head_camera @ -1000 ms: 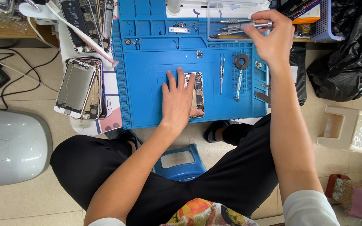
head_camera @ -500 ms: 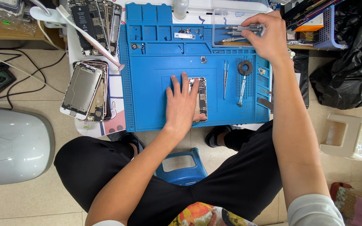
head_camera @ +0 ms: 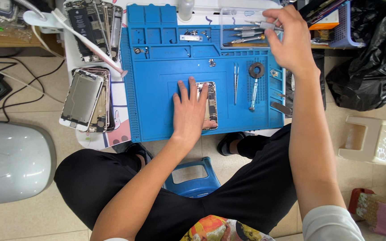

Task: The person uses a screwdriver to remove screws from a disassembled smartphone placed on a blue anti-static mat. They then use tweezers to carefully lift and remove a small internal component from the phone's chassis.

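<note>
An opened phone [head_camera: 210, 103] with its insides showing lies in the middle of a blue repair mat [head_camera: 157, 89]. My left hand [head_camera: 189, 112] lies flat over the phone's left half, thumb hooked at its lower edge, holding it down. My right hand [head_camera: 291, 42] reaches to the mat's top right, over a clear tray [head_camera: 228, 20] of slim tools. Its fingers pinch a silver screwdriver [head_camera: 260, 24] just above the others in the tray.
Tweezers [head_camera: 236, 82], a black ring [head_camera: 256, 70] and another screwdriver [head_camera: 253, 94] lie right of the phone. Stacked phone shells [head_camera: 83, 100] and a white lamp arm [head_camera: 86, 42] sit left. A black bag [head_camera: 371, 58], white stool [head_camera: 369, 140] and blue stool [head_camera: 193, 178] stand around.
My right hand has closed on a screwdriver in the tray and raised it slightly. My left hand stays on the phone.
</note>
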